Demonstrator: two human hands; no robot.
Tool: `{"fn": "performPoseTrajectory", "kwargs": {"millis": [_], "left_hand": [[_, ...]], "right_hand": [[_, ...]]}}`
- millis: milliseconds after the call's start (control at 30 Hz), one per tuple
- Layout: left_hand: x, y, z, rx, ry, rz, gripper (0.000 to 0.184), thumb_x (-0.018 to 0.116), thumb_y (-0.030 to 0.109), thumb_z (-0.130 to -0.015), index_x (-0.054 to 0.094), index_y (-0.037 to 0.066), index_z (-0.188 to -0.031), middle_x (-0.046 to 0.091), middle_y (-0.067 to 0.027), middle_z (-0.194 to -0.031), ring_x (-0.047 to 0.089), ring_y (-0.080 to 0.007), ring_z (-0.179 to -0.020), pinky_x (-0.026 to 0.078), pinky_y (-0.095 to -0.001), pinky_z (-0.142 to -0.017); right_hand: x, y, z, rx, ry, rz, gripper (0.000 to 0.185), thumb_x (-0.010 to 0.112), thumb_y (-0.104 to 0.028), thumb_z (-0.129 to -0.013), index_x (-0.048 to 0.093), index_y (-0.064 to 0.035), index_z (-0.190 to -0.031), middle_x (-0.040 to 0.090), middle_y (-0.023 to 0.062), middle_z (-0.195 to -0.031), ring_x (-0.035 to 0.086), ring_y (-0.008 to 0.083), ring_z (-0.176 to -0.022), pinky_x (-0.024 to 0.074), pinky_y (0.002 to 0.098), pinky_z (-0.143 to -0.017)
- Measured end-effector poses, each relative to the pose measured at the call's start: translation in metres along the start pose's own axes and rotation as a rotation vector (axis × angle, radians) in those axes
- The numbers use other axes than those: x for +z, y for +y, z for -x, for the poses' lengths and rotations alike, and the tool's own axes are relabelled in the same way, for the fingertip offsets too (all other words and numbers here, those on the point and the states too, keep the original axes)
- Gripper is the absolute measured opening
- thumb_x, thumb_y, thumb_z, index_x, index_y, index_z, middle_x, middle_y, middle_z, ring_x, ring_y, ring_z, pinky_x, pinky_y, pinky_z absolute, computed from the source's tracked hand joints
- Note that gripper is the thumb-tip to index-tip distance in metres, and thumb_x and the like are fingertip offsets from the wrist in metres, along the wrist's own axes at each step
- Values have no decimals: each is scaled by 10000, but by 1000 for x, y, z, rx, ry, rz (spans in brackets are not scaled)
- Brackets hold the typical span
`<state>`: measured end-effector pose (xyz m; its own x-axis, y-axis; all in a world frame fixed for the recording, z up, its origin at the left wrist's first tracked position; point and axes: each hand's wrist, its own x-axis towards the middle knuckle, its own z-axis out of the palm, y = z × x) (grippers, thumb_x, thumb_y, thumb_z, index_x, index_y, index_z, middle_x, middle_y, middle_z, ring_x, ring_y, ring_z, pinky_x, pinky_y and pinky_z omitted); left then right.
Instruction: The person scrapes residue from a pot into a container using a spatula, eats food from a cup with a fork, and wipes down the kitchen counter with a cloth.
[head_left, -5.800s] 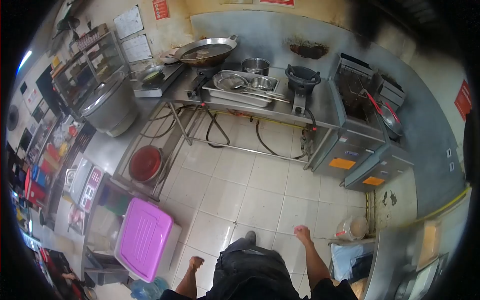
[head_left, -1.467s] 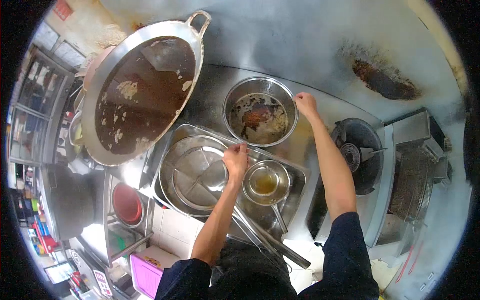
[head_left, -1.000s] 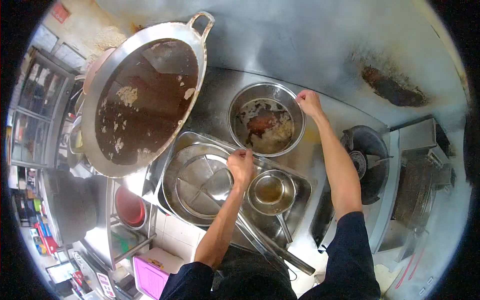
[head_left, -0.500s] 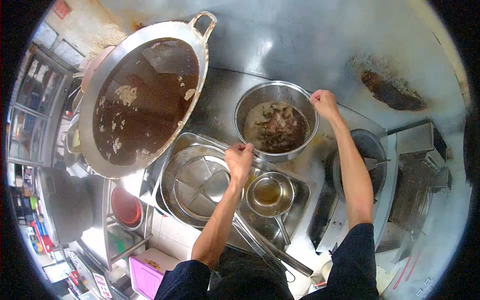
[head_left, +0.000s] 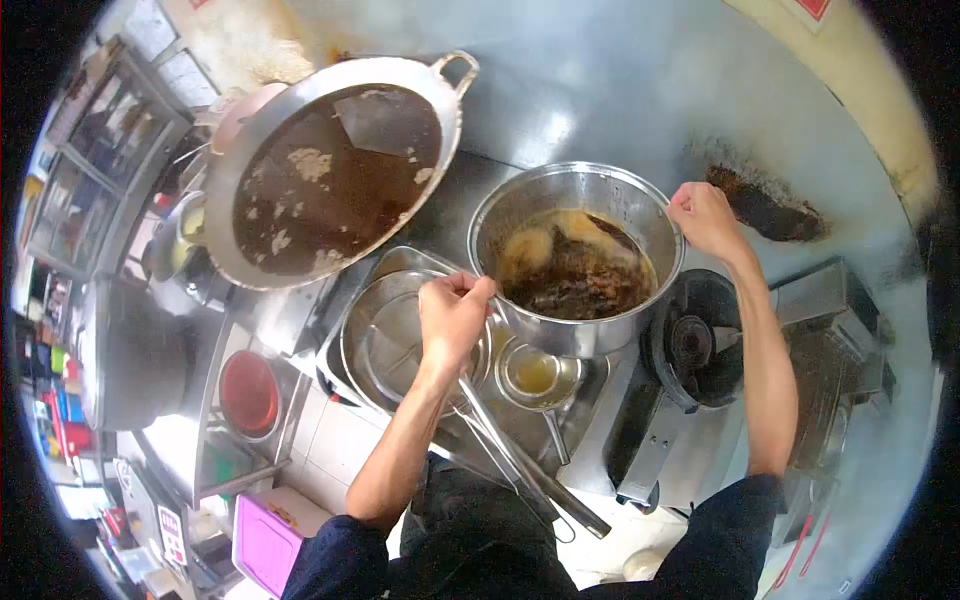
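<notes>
A round steel pot [head_left: 570, 338] is between my hands, with dark brown, foamy liquid [head_left: 580, 280] swirling low inside. My left hand [head_left: 452, 322] is closed at its near left side, and my right hand [head_left: 708, 218] is closed at its far right side. The handles under my fingers are mostly hidden. Below my left hand, a metal tray [head_left: 378, 268] holds a wide round strainer [head_left: 395, 345]. Near the pot's lower edge sits a small long-handled pan [head_left: 556, 435] with yellowish liquid in it.
At left stands a large wok [head_left: 220, 225] filled with dark liquid. A burner [head_left: 690, 345] lies to the right of the pot, beside metal fryer baskets [head_left: 830, 320]. Long utensil handles [head_left: 530, 470] stick out toward me. A red-filled bowl [head_left: 250, 395] and purple box [head_left: 265, 535] are lower left.
The pot has come up closer and slightly right, held in both hands. Its liquid has shifted, with lighter foam toward the far side. The view has turned a little.
</notes>
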<state>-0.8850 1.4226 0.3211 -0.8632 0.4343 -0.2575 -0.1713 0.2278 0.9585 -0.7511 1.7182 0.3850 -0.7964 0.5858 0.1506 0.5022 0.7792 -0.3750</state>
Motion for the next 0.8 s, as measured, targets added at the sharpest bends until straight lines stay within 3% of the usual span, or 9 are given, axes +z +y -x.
{"fn": "performPoseTrajectory", "kwargs": {"millis": [100,167,200,267,400,467,800], "left_hand": [[-21,14,21,-62,-8,92,195,591,135,-718,577,-27,-611,524,-38,-494,421,-62,-376,304,-224,-348],[-33,15,32,-44,-26,118,186,590,123,-719,575,-29,-612,518,-36,-492,420,-64,-373,297,-224,-343],[-38,15,36,-29,-48,142,177,589,110,-720,572,-30,-613,513,-34,-491,419,-67,-369,291,-223,-338],[-48,11,47,-44,-46,158,161,590,89,-721,572,-36,-622,509,-33,-493,419,-67,-370,283,-217,-333],[-68,-3,60,-39,-100,134,168,601,93,-715,566,-33,-609,509,-31,-493,421,-69,-372,287,-220,-337],[-78,-13,60,-35,-101,81,174,607,98,-706,559,-21,-589,505,-28,-487,420,-68,-383,294,-224,-350],[-110,-33,59,-69,-258,28,169,591,81,-701,562,-11,-563,489,7,-501,398,-45,-441,272,-215,-402]], "right_hand": [[-10,-23,17,-31,-34,25,183,598,-143,-729,581,38,-701,577,115,-586,575,179,-569,443,319,-535],[-13,-35,30,20,-62,-60,192,576,-141,-713,605,47,-686,603,206,-668,613,316,-662,475,376,-640],[-12,-37,37,20,-58,-56,192,576,-141,-713,605,47,-686,603,206,-668,613,316,-662,475,376,-640],[-5,-37,50,45,-77,-165,121,561,-86,-774,562,33,-753,581,66,-625,525,118,-539,410,295,-488],[-5,-58,91,129,-28,-218,110,553,-76,-798,546,33,-803,570,44,-630,502,103,-536,393,285,-473],[-4,-70,114,165,74,-297,183,574,-127,-756,576,48,-811,613,142,-666,583,192,-617,444,322,-582],[-12,-117,174,283,102,-169,148,584,-98,-746,566,47,-771,583,123,-619,573,175,-579,437,318,-546]]}}
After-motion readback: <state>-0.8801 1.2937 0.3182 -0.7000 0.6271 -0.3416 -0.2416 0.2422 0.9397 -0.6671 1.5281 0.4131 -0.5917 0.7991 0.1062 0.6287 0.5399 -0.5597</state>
